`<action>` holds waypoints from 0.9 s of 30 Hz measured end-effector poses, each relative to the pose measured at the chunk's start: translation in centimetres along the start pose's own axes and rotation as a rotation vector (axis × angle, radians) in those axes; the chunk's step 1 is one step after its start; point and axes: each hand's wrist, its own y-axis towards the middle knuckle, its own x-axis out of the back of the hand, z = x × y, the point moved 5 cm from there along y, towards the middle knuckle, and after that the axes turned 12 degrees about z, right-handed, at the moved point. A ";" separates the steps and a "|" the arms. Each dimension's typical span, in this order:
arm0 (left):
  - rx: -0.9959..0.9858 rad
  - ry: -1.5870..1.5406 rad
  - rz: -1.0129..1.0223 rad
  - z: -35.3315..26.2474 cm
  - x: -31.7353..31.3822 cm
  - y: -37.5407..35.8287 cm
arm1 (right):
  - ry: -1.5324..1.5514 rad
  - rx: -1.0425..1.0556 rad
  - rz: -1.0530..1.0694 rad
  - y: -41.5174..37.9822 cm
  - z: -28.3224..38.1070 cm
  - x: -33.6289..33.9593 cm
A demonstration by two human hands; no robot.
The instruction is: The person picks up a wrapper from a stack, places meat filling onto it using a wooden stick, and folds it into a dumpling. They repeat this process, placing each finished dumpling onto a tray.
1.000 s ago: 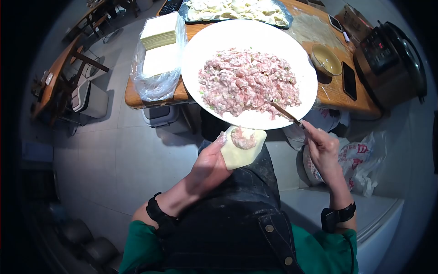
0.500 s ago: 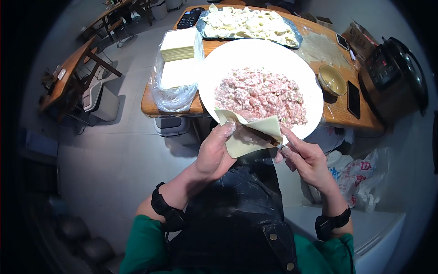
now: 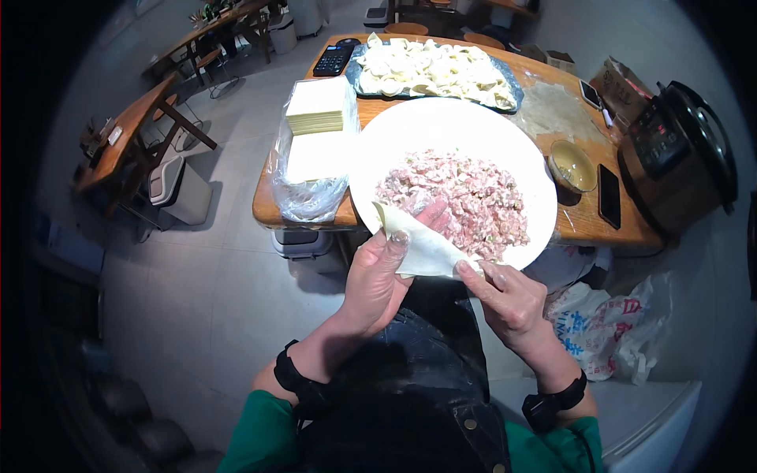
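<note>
A pale square wonton wrapper [image 3: 430, 249], folded over on itself, is held above the near rim of a large white plate [image 3: 544, 217]. My left hand [image 3: 380, 272] supports it from the left, thumb pressed on the front and fingers behind it. At the wrapper's right corner, my right hand [image 3: 509, 299] pinches the dough with its fingers. The dark thin stick seen earlier in that hand cannot be made out now. Pink minced meat filling [image 3: 461, 197] with green flecks is heaped on the plate. Any filling inside the fold is hidden.
Stacked square wrappers [image 3: 315, 106] lie in a plastic bag to the left. Behind the plate, a tray [image 3: 516, 93] carries many folded wontons [image 3: 434, 67]. On the right are a small bowl [image 3: 573, 165], a phone [image 3: 609, 195] and a black cooker [image 3: 678, 150].
The wrapper has been folded over, covering the filling and the stick that showed before. My right hand has shifted slightly down and left onto its corner. The camera view has tilted up slightly.
</note>
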 end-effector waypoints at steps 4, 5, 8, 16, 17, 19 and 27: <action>0.024 0.023 -0.124 0.0 1.5 0.4 | 0.105 -0.070 0.003 -1.9 -2.8 0.6; -0.015 0.010 -0.220 0.1 2.9 0.4 | 0.062 -0.065 0.026 -2.2 -4.1 1.5; -0.038 0.018 -0.248 -1.5 3.4 1.2 | -0.101 -0.241 -0.008 -3.2 -9.9 5.0; 0.075 0.231 -0.181 -0.1 4.2 1.4 | -0.597 -0.479 0.324 -2.4 -23.2 6.4; 0.096 0.249 -0.178 -0.2 4.0 1.4 | -0.550 -0.499 0.240 -2.0 -22.8 6.7; 0.123 0.292 -0.178 -0.1 4.1 1.3 | -0.258 -0.622 0.034 -0.7 -20.9 7.1; 0.263 0.637 -0.065 0.0 3.3 1.7 | 0.903 -0.651 0.260 1.1 -7.3 -1.0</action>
